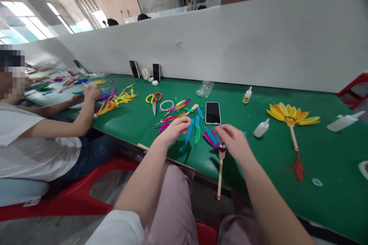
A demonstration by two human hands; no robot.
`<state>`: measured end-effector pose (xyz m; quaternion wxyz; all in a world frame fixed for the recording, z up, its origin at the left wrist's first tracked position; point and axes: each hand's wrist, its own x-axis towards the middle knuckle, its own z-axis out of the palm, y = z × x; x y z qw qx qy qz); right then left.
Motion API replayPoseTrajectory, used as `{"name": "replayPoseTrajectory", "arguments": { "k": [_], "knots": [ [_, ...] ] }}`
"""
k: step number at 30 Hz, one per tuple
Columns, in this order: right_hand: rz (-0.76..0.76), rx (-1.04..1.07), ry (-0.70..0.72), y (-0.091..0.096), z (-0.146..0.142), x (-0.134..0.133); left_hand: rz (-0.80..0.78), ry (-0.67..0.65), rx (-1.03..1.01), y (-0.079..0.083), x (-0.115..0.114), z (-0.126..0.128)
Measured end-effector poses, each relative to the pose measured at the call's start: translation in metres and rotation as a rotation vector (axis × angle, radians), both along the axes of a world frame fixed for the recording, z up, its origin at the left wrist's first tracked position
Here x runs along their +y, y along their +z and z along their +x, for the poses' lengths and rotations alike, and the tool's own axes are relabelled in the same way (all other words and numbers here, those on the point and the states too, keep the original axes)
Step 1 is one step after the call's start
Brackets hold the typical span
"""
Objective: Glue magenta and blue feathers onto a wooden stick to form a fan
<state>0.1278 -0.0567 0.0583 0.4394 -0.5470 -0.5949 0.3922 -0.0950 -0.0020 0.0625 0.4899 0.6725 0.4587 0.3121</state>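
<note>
Worktop: green surface (339, 176), backed by a white partition (230, 46).
Fan in work: wooden handle (220, 172) directly in front of the person, its head over the near edge of the worktop, its lower end jutting past that edge.
Left hand (178, 127): thumb and fingers together, pinching a blue feather (188, 136) near one end.
Right hand (233, 139): curled at the fan head, fingertips beside the feathers there; whether they grip anything cannot be told.
Feathers in place: magenta and blue feathers (211, 139) at the head, visible to the left; the opposite side is partly covered by the right hand.
Loose stock: a green feather (197, 134) just beside the blue one; a mixed feather pile (178, 109) lies farther off to the left.
Reference piece: yellow fan (291, 114) to the right, fully spread, with a red tassel (299, 168); apparently complete.
Progress (judged): partial. Some feathers appear set; a full spread, as on the yellow fan, is not yet reached.
Adjacent items: phone (213, 113) beyond the hands; white bottle (261, 128) to the right.
</note>
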Motion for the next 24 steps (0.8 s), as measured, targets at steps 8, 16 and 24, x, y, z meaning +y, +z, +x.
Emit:
{"name": "replayPoseTrajectory", "arguments": {
  "k": [8,16,24],
  "knots": [
    [-0.322,0.289,0.423,0.000,-0.039,0.014,-0.160,-0.119,-0.439,-0.007,-0.006,0.040],
    [-0.276,-0.010,0.131,0.013,0.033,0.030,0.214,-0.100,0.213,-0.029,-0.089,0.057],
    [-0.225,-0.044,0.092,0.026,0.045,0.067,-0.352,-0.046,0.369,-0.081,-0.165,0.068]
  ]
}}
